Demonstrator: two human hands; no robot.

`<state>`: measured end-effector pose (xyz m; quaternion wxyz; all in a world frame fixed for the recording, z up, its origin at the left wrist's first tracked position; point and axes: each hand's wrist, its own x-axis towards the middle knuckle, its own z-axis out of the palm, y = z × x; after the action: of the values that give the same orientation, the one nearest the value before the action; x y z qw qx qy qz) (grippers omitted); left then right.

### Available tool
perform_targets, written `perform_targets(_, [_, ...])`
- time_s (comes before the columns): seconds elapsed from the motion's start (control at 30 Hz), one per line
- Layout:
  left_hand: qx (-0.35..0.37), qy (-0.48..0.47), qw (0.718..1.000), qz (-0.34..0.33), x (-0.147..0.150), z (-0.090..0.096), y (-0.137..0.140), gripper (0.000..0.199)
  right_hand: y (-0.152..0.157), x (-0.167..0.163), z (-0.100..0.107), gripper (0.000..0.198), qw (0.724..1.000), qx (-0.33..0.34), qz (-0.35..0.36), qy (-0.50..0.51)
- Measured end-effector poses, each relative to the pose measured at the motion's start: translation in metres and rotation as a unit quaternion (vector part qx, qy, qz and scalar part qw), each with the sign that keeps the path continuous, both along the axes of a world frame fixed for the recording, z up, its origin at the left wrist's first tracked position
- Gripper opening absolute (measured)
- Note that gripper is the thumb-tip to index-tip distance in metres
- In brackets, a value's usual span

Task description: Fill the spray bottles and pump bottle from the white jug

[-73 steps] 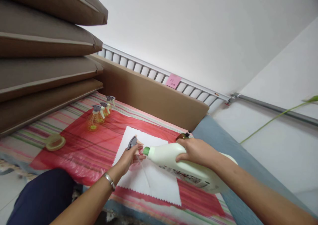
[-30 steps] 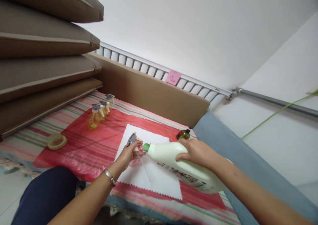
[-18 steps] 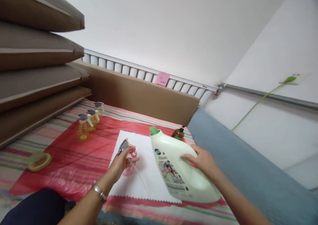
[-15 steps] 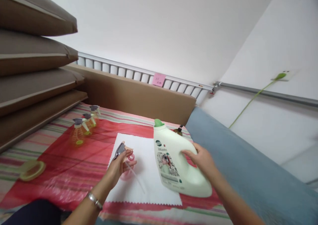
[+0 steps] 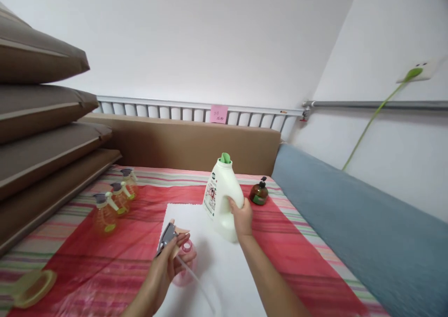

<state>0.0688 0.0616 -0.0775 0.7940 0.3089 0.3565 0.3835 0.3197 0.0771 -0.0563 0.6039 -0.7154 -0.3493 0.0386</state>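
Note:
My left hand [image 5: 167, 264] is closed around a grey and peach trigger spray head [image 5: 169, 237], whose thin clear dip tube [image 5: 196, 279] slants down to the right. Just behind those fingers stands a pink bottle [image 5: 184, 279] with an uncapped neck, partly hidden; whether my fingers touch it I cannot tell. My right hand [image 5: 242, 217] grips the handle of a pale green detergent jug [image 5: 223, 193]. The jug is nearly upright, with a green spout showing in its open mouth. Beneath it lies a white sheet [image 5: 231, 284] with a zigzag edge.
Several yellowish spray bottles [image 5: 119, 198] stand in a row at the left, with a pale yellow ring [image 5: 34, 288] nearer me. A brown pump bottle [image 5: 259, 194] is right of the jug. Stacked brown cushions [image 5: 45, 144] rise at the left; a blue padded side [image 5: 332, 205] bounds the right.
My right hand has carried the jug away from me and leftward, turning it more upright. The brown pump bottle is now fully visible. My left hand keeps the spray head; the camera view has shifted.

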Motion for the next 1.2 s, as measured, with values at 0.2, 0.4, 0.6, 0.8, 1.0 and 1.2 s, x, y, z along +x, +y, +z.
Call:
perform_targets(0.2, [-0.006, 0.0, 1.0, -0.001, 0.002, -0.001, 0.0, 0.055, 0.031, -0.02, -0.026, 0.041, 0.999, -0.033, 0.005, -0.003])
perform_targets(0.4, [0.01, -0.003, 1.0, 0.003, 0.004, 0.001, -0.004, 0.053, 0.013, -0.009, -0.033, 0.043, 0.995, -0.068, 0.073, -0.022])
perform_targets(0.6, [0.027, 0.021, 0.999, 0.012, 0.006, 0.006, -0.007, 0.058, -0.048, -0.029, -0.019, 0.051, 0.994, -0.038, 0.1, -0.037])
perform_targets(0.8, [0.064, 0.021, 0.997, 0.026, 0.006, 0.008, -0.011, 0.056, -0.084, -0.121, 0.007, 0.026, 0.94, -0.075, 0.32, -0.096])
perform_targets(1.0, [0.083, 0.01, 0.996, 0.033, 0.0, 0.007, -0.012, 0.042, -0.082, -0.165, 0.015, 0.024, 0.931, -0.115, 0.282, -0.204])
perform_targets(1.2, [0.114, -0.007, 0.993, -0.008, -0.003, 0.012, -0.015, 0.045, -0.069, -0.175, 0.01, 0.028, 0.951, -0.092, 0.257, -0.148])
